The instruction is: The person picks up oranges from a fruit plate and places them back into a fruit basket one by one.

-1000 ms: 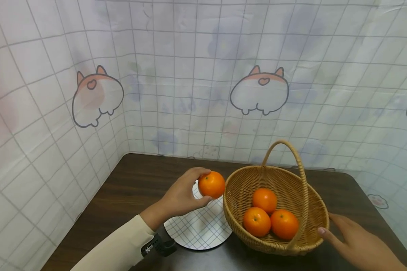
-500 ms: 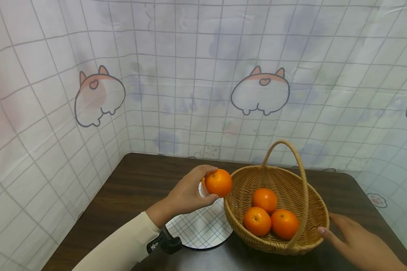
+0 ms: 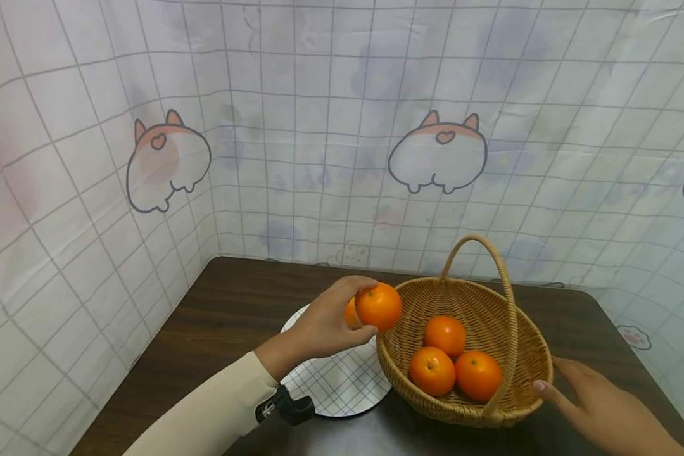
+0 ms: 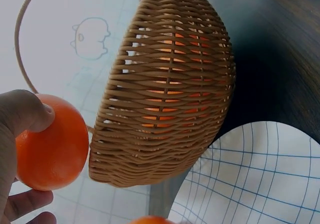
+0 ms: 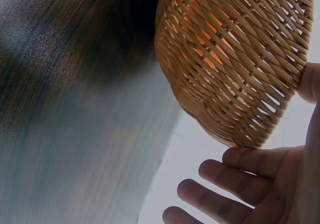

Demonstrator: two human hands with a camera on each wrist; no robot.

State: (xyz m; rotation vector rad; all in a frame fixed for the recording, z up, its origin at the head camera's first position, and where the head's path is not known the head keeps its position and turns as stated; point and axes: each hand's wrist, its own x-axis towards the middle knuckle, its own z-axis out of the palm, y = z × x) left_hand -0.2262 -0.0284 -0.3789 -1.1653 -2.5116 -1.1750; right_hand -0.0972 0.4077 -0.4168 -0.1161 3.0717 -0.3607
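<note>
My left hand (image 3: 325, 323) grips an orange (image 3: 379, 307) between thumb and fingers, up at the left rim of the wicker basket (image 3: 399, 373). In the left wrist view this held orange (image 4: 55, 146) is beside the basket's rim. Partly hidden behind the left hand, a second orange (image 3: 351, 314) shows over the round white plate (image 3: 342, 386) with its grid pattern. Three oranges (image 3: 432, 372) lie together inside the basket. At the basket's right side, my right hand (image 3: 598, 399) touches the rim with its thumb and index finger, the other fingers stretched out and spread.
A tall arched handle (image 3: 507, 304) rises over the basket. Basket and plate stand side by side on a dark wooden table (image 3: 234, 297). Patterned white sheeting (image 3: 319, 126) hangs close behind the table and along its left and right sides.
My left hand has moved right with the orange, from over the plate to the basket's left rim. More of the second orange now shows behind it. The right hand stays put.
</note>
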